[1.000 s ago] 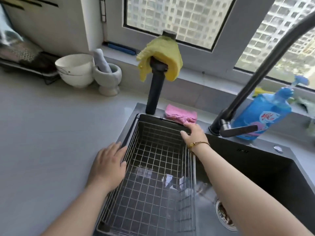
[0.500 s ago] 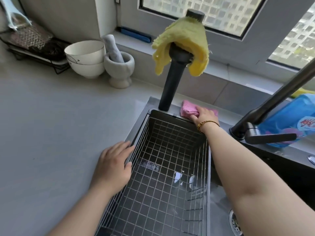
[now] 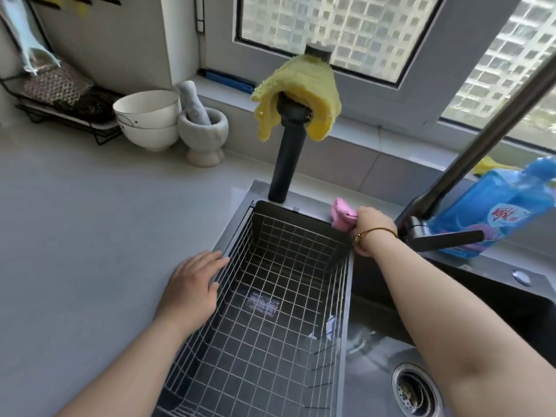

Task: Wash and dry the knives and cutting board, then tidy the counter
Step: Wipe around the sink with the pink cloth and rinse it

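Note:
My right hand (image 3: 368, 227) grips a bunched pink cloth (image 3: 343, 216) at the back rim of the dark sink (image 3: 511, 302), just behind the wire basket (image 3: 270, 311) that sits in the sink's left half. My left hand (image 3: 192, 287) rests flat on the grey counter (image 3: 75, 251), fingertips touching the basket's left rim. A yellow cloth (image 3: 298, 94) hangs over a black post (image 3: 284, 164) behind the basket. No knife or cutting board is in view.
A black tap (image 3: 469, 152) arcs over the sink on the right, with a blue detergent bottle (image 3: 493, 212) behind it. Stacked white bowls (image 3: 147, 121), a stone mortar with pestle (image 3: 203, 133) and a black wire rack (image 3: 60, 100) stand at the back left. The drain (image 3: 416, 389) lies bottom right.
My right hand moved from the basket's back rim onto the pink cloth, closed on it and bunched it up. My left hand has stayed on the counter edge.

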